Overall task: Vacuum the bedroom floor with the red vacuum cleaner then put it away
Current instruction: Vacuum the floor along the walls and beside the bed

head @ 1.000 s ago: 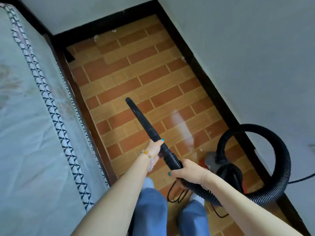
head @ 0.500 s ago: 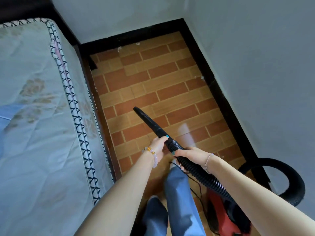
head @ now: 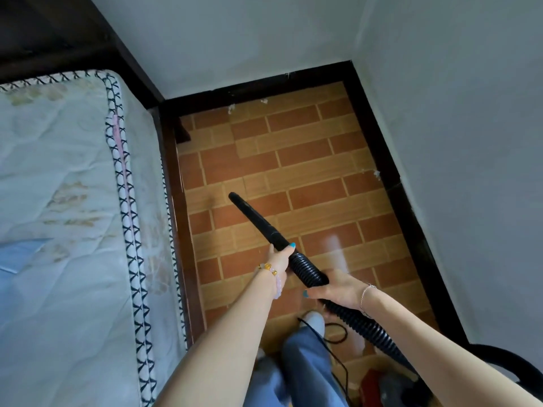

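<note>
Brick-patterned floor beside the mattress now shows further toward the corner: left hand and right hand clasp the hose, nozzle advancing, red vacuum cleaner trailing behind.

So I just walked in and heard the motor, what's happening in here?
A person is vacuuming the strip of brick-pattern floor between the mattress and the wall. The left hand grips the black nozzle; the right hand holds the ribbed hose behind it. The nozzle points toward the far corner, where small white scraps lie by the skirting. The red vacuum cleaner sits by the person's feet.
</note>
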A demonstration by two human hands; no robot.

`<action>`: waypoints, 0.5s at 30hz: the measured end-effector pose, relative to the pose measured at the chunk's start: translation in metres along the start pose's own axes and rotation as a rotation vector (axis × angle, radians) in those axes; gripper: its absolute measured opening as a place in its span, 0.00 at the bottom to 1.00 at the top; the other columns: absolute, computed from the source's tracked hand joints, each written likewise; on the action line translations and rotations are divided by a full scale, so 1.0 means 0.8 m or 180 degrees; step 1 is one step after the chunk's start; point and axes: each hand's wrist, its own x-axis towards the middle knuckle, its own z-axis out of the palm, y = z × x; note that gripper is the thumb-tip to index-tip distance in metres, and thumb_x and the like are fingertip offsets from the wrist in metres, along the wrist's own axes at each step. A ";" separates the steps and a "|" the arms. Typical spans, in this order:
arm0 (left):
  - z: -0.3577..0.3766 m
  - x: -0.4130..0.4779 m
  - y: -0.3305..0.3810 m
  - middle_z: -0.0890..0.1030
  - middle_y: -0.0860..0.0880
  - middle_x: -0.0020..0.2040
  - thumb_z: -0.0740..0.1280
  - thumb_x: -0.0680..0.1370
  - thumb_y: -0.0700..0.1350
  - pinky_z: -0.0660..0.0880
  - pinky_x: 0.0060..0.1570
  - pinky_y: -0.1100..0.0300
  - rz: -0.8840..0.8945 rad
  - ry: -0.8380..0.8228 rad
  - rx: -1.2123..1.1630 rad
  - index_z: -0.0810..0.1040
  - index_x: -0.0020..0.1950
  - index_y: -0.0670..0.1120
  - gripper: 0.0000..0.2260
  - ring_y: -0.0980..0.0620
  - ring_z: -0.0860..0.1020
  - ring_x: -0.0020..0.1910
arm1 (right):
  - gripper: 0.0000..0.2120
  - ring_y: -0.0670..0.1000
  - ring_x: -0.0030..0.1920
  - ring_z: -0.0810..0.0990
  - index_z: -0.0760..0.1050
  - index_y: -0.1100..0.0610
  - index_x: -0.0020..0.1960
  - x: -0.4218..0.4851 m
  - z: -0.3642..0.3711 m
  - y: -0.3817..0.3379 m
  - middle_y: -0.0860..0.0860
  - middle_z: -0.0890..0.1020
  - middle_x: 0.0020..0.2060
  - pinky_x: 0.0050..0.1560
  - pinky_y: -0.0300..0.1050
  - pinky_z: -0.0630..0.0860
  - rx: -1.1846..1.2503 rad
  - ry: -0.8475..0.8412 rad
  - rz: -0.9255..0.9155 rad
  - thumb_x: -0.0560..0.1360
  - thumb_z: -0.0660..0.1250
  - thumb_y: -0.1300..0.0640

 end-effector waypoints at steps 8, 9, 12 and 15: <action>0.013 0.054 0.059 0.73 0.41 0.67 0.66 0.78 0.38 0.77 0.44 0.49 -0.0102 -0.0149 0.0017 0.58 0.76 0.47 0.30 0.43 0.76 0.51 | 0.09 0.48 0.23 0.75 0.68 0.60 0.46 0.052 -0.038 -0.043 0.52 0.75 0.30 0.30 0.42 0.73 0.0131 0.0025 0.0057 0.73 0.67 0.57; 0.015 0.061 0.068 0.73 0.41 0.65 0.66 0.78 0.37 0.77 0.46 0.48 -0.0147 -0.0189 0.0006 0.57 0.77 0.48 0.30 0.43 0.76 0.51 | 0.08 0.48 0.23 0.75 0.68 0.58 0.47 0.058 -0.042 -0.048 0.52 0.76 0.30 0.29 0.41 0.73 0.0106 0.0068 0.0086 0.73 0.67 0.57; 0.027 0.084 0.094 0.74 0.41 0.63 0.68 0.76 0.36 0.78 0.49 0.46 -0.0330 -0.0252 0.0269 0.58 0.76 0.49 0.31 0.42 0.77 0.52 | 0.12 0.47 0.27 0.76 0.69 0.55 0.50 0.080 -0.056 -0.069 0.51 0.78 0.34 0.30 0.39 0.74 -0.0192 0.0373 0.0301 0.71 0.69 0.53; 0.035 0.111 0.123 0.74 0.41 0.65 0.72 0.74 0.40 0.77 0.52 0.44 -0.0472 -0.0274 0.0639 0.63 0.72 0.43 0.30 0.42 0.76 0.57 | 0.16 0.46 0.30 0.79 0.71 0.53 0.53 0.106 -0.074 -0.096 0.49 0.80 0.38 0.31 0.39 0.76 -0.0523 0.0725 0.0523 0.68 0.69 0.49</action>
